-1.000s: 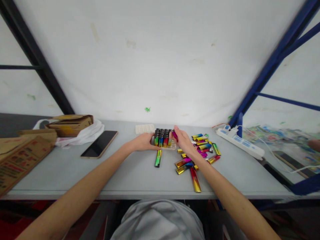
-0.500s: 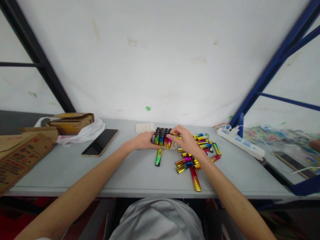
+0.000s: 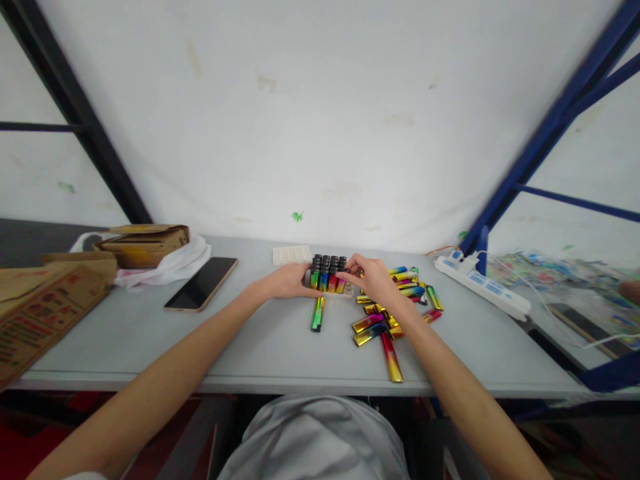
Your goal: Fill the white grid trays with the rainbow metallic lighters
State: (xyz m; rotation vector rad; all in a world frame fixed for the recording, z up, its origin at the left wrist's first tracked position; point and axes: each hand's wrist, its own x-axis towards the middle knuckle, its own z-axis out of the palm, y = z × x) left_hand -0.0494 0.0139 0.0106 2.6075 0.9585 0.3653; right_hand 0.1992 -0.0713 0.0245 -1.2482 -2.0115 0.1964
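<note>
Several shiny lighters (image 3: 329, 279) with black tops stand upright in rows in a pale tray (image 3: 345, 295). My left hand (image 3: 290, 280) wraps round the left side of this block, thumb across the front and fingers behind. At the front right of the rows, my right hand (image 3: 367, 277) has thumb and fingers pinched at the top of a red-and-gold lighter (image 3: 341, 285), which stands in line with the others. A single green lighter (image 3: 317, 315) lies in front of the tray. To the right, beside and under my right forearm, is a loose heap of lighters (image 3: 370, 323).
Behind the block lies another white tray (image 3: 291, 255). A phone (image 3: 201, 285), a white plastic bag (image 3: 187, 261) and cardboard boxes (image 3: 50, 300) are at the left. At the right lie a power strip (image 3: 483, 287) and a second phone (image 3: 590, 328). A red-and-gold lighter (image 3: 392, 359) points toward the front edge.
The lighter at my right fingertips has gone from tilted to upright in the front row. My right hand has shifted slightly down and right; my left hand stays round the block.
</note>
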